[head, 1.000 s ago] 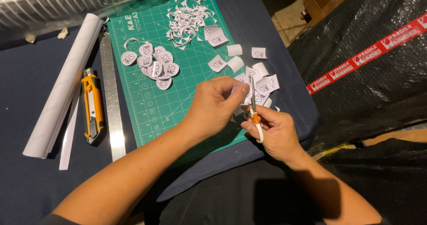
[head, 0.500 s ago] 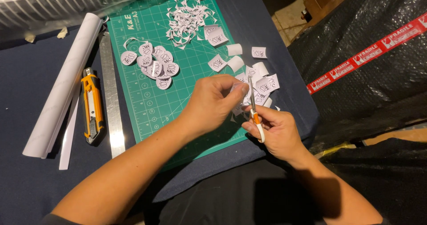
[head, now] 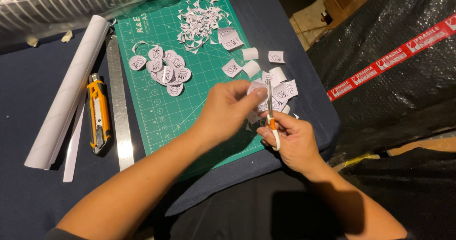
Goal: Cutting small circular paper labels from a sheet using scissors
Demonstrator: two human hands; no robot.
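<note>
The right hand (head: 290, 140) gripped small orange-handled scissors (head: 271, 114), blades upright. At its ten o'clock, the left hand (head: 228, 109) pinched a paper label (head: 256, 89) against the blades for trimming. Beyond, at twelve o'clock, uncut squares (head: 280, 89), then finished ovals (head: 164, 69) and scraps (head: 202, 21), lay sorted on the green cutting mat (head: 156, 112).

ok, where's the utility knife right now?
In the head view, the orange utility knife lies on the left of the table, untouched, between the rolled white paper and the steel ruler beside the green cutting mat.
</note>
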